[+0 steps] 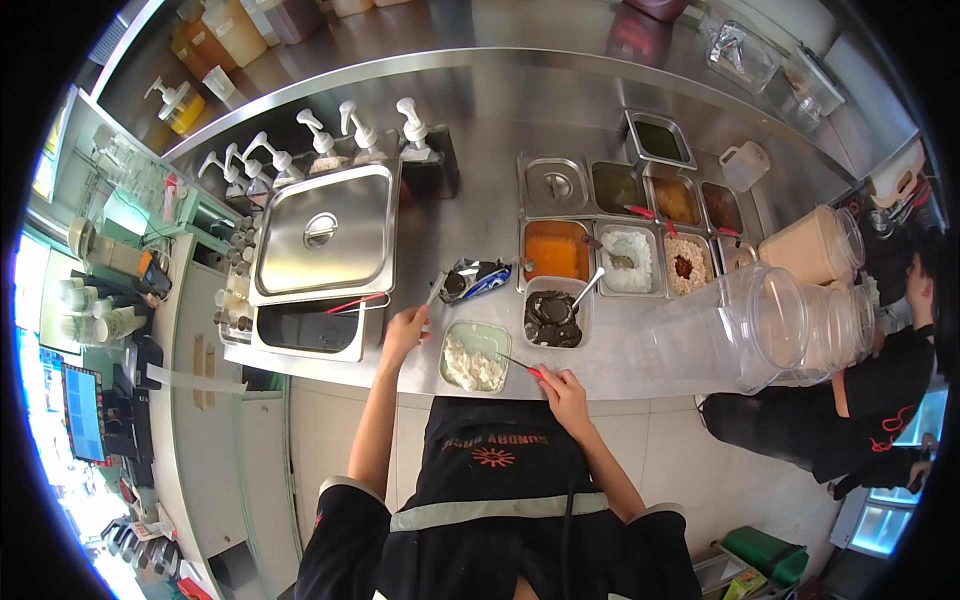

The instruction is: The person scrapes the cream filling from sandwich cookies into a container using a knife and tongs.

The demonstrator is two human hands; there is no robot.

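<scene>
My left hand (pixel 407 330) is closed around a slim, pale grey strip (pixel 436 288), whose kind I cannot make out, beside an opened blue cookie packet (pixel 488 278). My right hand (pixel 566 397) grips a red-handled knife (pixel 537 372). The knife's thin blade points left over the edge of a pale green tub (pixel 447 384) holding lumpy white cream (pixel 474 363); whether the blade touches the cream is unclear. Right of that tub stands a clear container of dark chocolate cookies (pixel 553 318), with a spoon (pixel 590 287) leaning in it.
Steel pans of toppings (pixel 557 250) are set into the counter at the back right. Large clear jars (pixel 720 325) lie along the right. Left are a lidded steel pan (pixel 325 225) and several pump bottles (pixel 414 130). A person in black (pixel 850 400) is at the far right.
</scene>
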